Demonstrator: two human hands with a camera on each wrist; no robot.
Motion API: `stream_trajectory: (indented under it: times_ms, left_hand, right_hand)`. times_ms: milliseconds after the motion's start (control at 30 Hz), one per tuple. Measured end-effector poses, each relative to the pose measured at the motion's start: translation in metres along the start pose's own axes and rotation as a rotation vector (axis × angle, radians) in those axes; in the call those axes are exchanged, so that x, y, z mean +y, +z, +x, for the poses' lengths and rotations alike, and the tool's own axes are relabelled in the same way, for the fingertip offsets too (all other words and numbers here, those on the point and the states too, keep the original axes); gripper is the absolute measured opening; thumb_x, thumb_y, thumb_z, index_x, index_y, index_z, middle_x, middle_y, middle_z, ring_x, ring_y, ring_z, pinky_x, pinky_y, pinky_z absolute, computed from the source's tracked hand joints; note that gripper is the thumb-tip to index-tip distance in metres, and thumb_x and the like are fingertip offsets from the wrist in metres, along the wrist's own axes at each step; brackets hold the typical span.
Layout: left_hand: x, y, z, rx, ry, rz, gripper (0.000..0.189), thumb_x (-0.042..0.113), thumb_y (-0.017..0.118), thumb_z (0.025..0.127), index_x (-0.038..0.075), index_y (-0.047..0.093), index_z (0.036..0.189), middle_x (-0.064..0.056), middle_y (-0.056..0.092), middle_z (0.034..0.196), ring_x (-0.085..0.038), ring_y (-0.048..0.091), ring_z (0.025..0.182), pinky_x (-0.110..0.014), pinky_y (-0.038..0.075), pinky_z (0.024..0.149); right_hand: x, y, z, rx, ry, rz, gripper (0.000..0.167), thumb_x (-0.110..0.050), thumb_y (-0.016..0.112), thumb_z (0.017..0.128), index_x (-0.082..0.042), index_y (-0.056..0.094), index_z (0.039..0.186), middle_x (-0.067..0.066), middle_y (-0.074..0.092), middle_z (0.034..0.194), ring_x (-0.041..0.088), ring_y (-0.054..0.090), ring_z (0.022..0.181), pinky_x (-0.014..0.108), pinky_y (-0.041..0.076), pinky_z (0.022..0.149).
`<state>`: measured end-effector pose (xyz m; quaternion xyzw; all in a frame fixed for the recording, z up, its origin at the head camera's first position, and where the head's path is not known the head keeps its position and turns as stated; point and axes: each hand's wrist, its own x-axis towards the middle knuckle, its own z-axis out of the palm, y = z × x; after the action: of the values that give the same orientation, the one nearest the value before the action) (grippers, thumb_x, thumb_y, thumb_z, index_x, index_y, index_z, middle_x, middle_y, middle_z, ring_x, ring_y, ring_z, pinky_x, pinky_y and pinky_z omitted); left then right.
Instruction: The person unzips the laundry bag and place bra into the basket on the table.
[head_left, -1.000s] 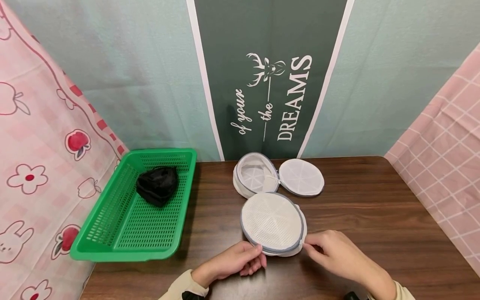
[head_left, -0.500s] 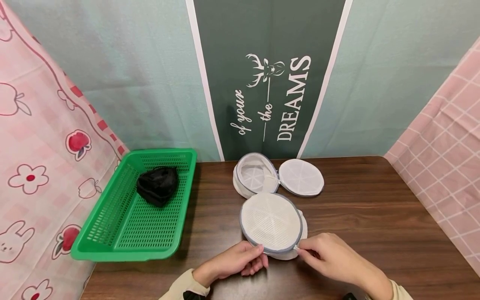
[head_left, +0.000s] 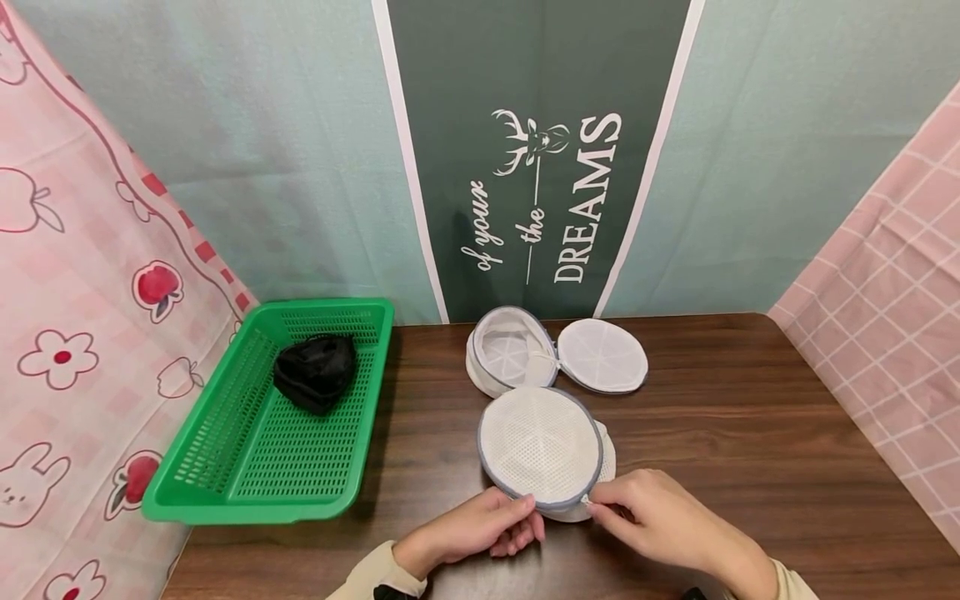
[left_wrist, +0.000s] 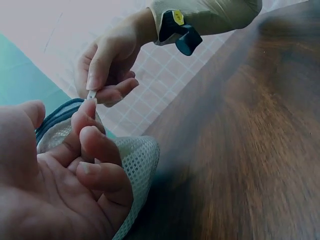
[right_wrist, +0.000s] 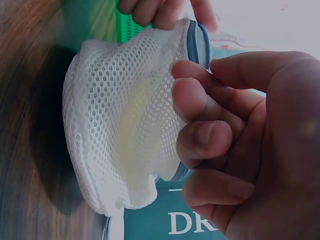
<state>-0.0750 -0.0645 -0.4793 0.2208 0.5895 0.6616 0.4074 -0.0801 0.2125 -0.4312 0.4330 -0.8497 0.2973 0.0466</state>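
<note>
A round white mesh laundry bag (head_left: 538, 446) with a grey-blue zipper rim stands on the table, its lid lying over the opening. At the near edge of that rim, my left hand (head_left: 487, 529) grips the bag with thumb on top and fingers below. My right hand (head_left: 660, 517) pinches the small white zipper pull (left_wrist: 91, 95) at the near right of the rim. Something pale yellow shows through the mesh side (right_wrist: 132, 125) in the right wrist view. Right behind it, a second mesh laundry bag (head_left: 491, 379) sits with its lid (head_left: 602, 356) folded out to the right.
To the left, a green plastic basket (head_left: 360, 433) holds a bunched black cloth item (head_left: 315, 372). The brown wooden table (head_left: 750, 433) extends to the right. Fabric hangings, a green one (head_left: 330, 167) behind and pink ones (head_left: 900, 250) at the sides, surround it.
My right hand has drawn the zipper pull leftward along the near rim, toward my left hand. The left hand has shifted slightly right, and the bag has turned a little.
</note>
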Motion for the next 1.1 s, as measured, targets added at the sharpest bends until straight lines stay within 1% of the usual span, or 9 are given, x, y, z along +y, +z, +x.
stream_trajectory:
  times_ms: [100, 267, 367, 533, 633, 800, 933, 1100]
  left_hand:
    - [-0.001, 0.001, 0.001, 0.001, 0.003, -0.007, 0.065, 0.035, 0.032, 0.112, -0.025, 0.055, 0.105, 0.005, 0.051, 0.07, 0.001, 0.042, 0.056, -0.015, 0.033, 0.049]
    - [-0.002, 0.004, 0.002, -0.058, 0.008, 0.027, 0.072, 0.039, 0.023, 0.113, -0.023, 0.059, 0.108, 0.004, 0.052, 0.074, 0.002, 0.045, 0.06, -0.016, 0.033, 0.049]
    - [-0.001, 0.006, 0.003, -0.068, 0.017, 0.022, 0.074, 0.041, 0.021, 0.113, -0.023, 0.058, 0.109, 0.004, 0.052, 0.075, 0.002, 0.046, 0.061, -0.016, 0.033, 0.049]
    - [0.001, 0.007, 0.004, -0.052, 0.011, 0.001, 0.076, 0.043, 0.02, 0.112, -0.024, 0.055, 0.107, 0.004, 0.052, 0.074, 0.001, 0.046, 0.06, -0.015, 0.033, 0.049]
    - [0.0, 0.007, 0.005, -0.039, 0.002, -0.014, 0.075, 0.042, 0.02, 0.113, -0.025, 0.051, 0.101, 0.004, 0.051, 0.072, 0.0, 0.044, 0.058, -0.015, 0.032, 0.049]
    - [-0.001, 0.008, 0.006, -0.014, -0.006, -0.036, 0.066, 0.036, 0.025, 0.112, -0.024, 0.043, 0.09, 0.005, 0.049, 0.069, -0.001, 0.039, 0.052, -0.015, 0.031, 0.048]
    - [-0.001, 0.009, 0.006, 0.002, -0.009, -0.042, 0.062, 0.033, 0.028, 0.112, -0.024, 0.042, 0.089, 0.006, 0.049, 0.069, -0.001, 0.039, 0.052, -0.015, 0.031, 0.048]
    - [0.0, 0.01, 0.006, 0.022, -0.004, -0.05, 0.058, 0.029, 0.031, 0.111, -0.023, 0.042, 0.089, 0.005, 0.049, 0.068, -0.001, 0.038, 0.053, -0.015, 0.03, 0.048]
  right_hand:
    - [0.0, 0.002, 0.0, -0.007, -0.012, -0.007, 0.043, -0.01, 0.075, 0.09, -0.03, 0.044, 0.069, -0.022, 0.029, 0.064, -0.015, 0.027, 0.062, 0.002, 0.025, 0.054]
    - [0.0, 0.005, 0.0, -0.039, 0.003, 0.023, 0.04, -0.014, 0.073, 0.093, -0.031, 0.045, 0.069, -0.026, 0.029, 0.066, -0.015, 0.027, 0.062, 0.002, 0.025, 0.055]
    - [-0.001, 0.006, 0.001, -0.053, 0.002, 0.035, 0.041, -0.014, 0.072, 0.094, -0.029, 0.044, 0.069, -0.026, 0.027, 0.066, -0.017, 0.024, 0.062, 0.002, 0.024, 0.053]
    - [-0.003, 0.007, 0.003, -0.064, 0.002, 0.041, 0.04, -0.015, 0.072, 0.095, -0.03, 0.044, 0.07, -0.026, 0.028, 0.066, -0.018, 0.024, 0.062, 0.003, 0.023, 0.052]
    - [-0.003, 0.008, 0.003, -0.065, 0.0, 0.04, 0.039, -0.016, 0.071, 0.095, -0.03, 0.045, 0.07, -0.025, 0.03, 0.066, -0.018, 0.024, 0.062, 0.003, 0.023, 0.052]
    - [-0.002, 0.01, 0.002, -0.046, -0.013, 0.023, 0.04, -0.016, 0.073, 0.094, -0.03, 0.045, 0.069, -0.025, 0.032, 0.065, -0.018, 0.024, 0.063, 0.003, 0.023, 0.053]
    - [-0.002, 0.01, 0.002, -0.025, -0.023, 0.009, 0.041, -0.014, 0.074, 0.092, -0.031, 0.045, 0.069, -0.024, 0.033, 0.065, -0.018, 0.024, 0.064, 0.003, 0.023, 0.054]
    - [-0.002, 0.011, 0.003, 0.015, -0.031, -0.038, 0.042, -0.012, 0.077, 0.088, -0.032, 0.045, 0.068, -0.025, 0.035, 0.066, -0.016, 0.027, 0.063, 0.002, 0.024, 0.055]
